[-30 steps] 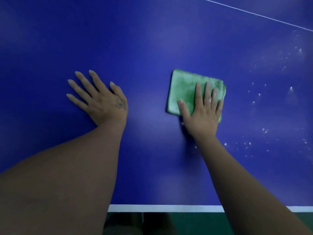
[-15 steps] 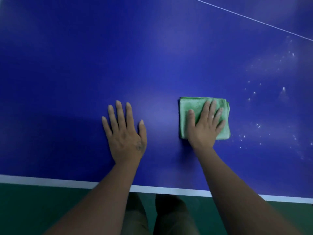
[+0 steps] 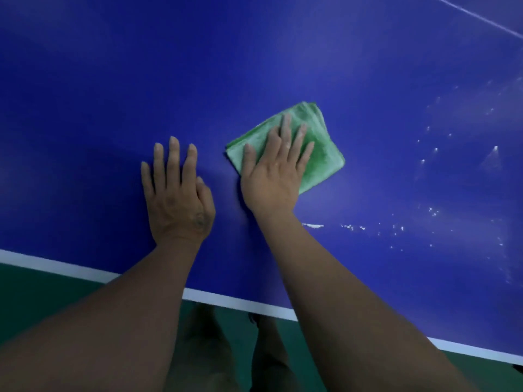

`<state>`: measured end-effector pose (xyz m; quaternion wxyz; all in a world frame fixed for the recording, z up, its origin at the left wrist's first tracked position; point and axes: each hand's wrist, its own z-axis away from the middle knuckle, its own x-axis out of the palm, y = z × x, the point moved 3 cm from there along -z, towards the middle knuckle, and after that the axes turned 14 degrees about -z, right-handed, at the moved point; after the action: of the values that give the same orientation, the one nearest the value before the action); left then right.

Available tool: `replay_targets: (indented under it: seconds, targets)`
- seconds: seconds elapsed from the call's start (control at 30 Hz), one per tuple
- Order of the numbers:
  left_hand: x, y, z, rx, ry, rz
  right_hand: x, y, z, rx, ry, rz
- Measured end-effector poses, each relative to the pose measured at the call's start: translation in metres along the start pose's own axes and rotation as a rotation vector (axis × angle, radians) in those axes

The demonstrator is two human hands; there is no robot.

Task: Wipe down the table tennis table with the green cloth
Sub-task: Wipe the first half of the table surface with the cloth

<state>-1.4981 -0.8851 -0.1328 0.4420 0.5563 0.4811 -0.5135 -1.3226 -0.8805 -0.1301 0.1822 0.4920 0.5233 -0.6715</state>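
The near part of the green cloth (image 3: 322, 154) lay hidden under the right grip (image 3: 273, 176), whose palm contact could not be seen. Its fingers were straight and spread, pressing flat on the folded cloth and curled round nothing. The left grip (image 3: 177, 199) lay just beside it, open and flat on the bare blue tabletop (image 3: 113, 108), holding nothing. Both forearms were cut off at the bottom, and the legs (image 3: 203, 349) below were dark and blurred. Right of the cloth were scattered white specks (image 3: 396, 227), with a white smear (image 3: 312, 225) by the right wrist. The white edge line (image 3: 240, 302) bordered a green floor (image 3: 42, 284). Half a second before, the cloth had sat square; now it was turned corner-forward, and the two grips were closer together.
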Motion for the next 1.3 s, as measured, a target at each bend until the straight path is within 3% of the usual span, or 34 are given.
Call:
replay_targets:
  seconds: [0.13,0.37,0.5,0.67,0.97,1.17,1.3]
  targets:
    - [-0.006,0.004,-0.002,-0.01,-0.024,0.017,-0.035,0.056,0.043,-0.34,-0.128,-0.081]
    - [-0.012,0.004,-0.004,-0.014,-0.037,0.013,-0.112,0.167,0.077,-0.355,-0.196,-0.038]
    - [-0.013,0.005,-0.003,-0.014,-0.052,0.008,-0.117,0.172,0.073,-0.152,-0.094,0.034]
    - [-0.014,0.006,-0.003,-0.024,-0.058,0.013,-0.089,0.128,0.065,0.164,-0.017,0.084]
    - [-0.013,0.007,-0.002,-0.022,-0.083,0.013,-0.037,0.038,0.111,0.034,-0.016,-0.083]
    - [-0.012,0.005,0.0,-0.011,-0.058,0.016,-0.058,0.079,0.129,0.251,0.24,-0.144]
    - [-0.012,0.006,0.0,-0.011,-0.068,0.004,-0.087,0.124,0.125,0.297,0.226,-0.07]
